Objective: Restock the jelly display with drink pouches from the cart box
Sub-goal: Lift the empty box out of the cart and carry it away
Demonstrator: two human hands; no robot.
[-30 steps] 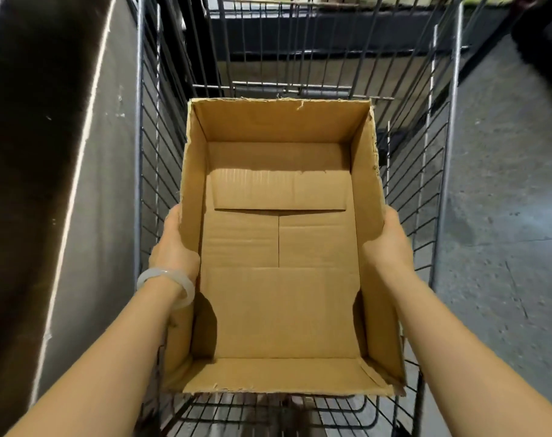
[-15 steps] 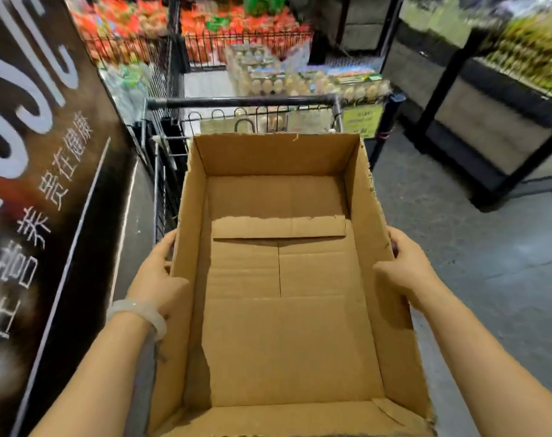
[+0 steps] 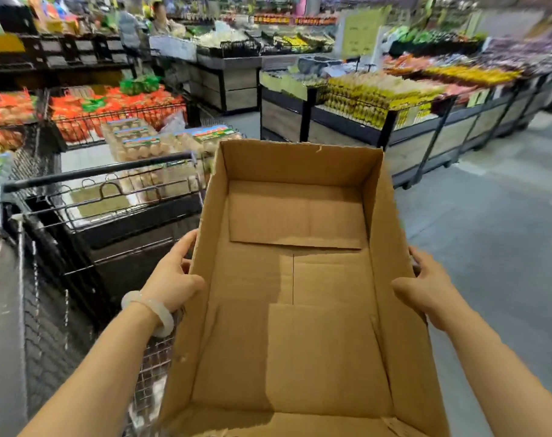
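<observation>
the cardboard box (image 3: 299, 294) is open-topped and totally empty, just bare flaps on the bottom, held up in the air just right of the wire cart (image 3: 88, 234), tipped slightly

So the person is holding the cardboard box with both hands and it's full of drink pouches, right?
Not quite. The cardboard box is empty: the head view shows only its bare bottom flaps, no drink pouches. The rest is right: the left hand and the right hand hold its two side walls.
</observation>
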